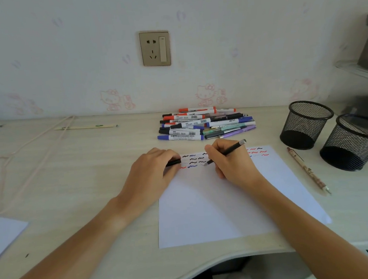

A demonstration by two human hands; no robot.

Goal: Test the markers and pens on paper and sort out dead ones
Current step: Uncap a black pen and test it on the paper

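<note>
right hand [229, 162] presses black pen [226, 152] to paper [229, 206]; left hand [152, 171] holds, seemingly, its cap [173, 162].

Wall socket [155, 48] above desk [70, 171]; pale cord [34, 143] left of socket; second sheet [2, 233], possibly paper, far lower left.

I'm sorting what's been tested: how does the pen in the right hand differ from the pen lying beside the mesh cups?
The black pen is dark and gripped by the right hand, tip on the paper. The patterned pen is pale and lies loose on the desk, off the paper. Both are slim.
</note>
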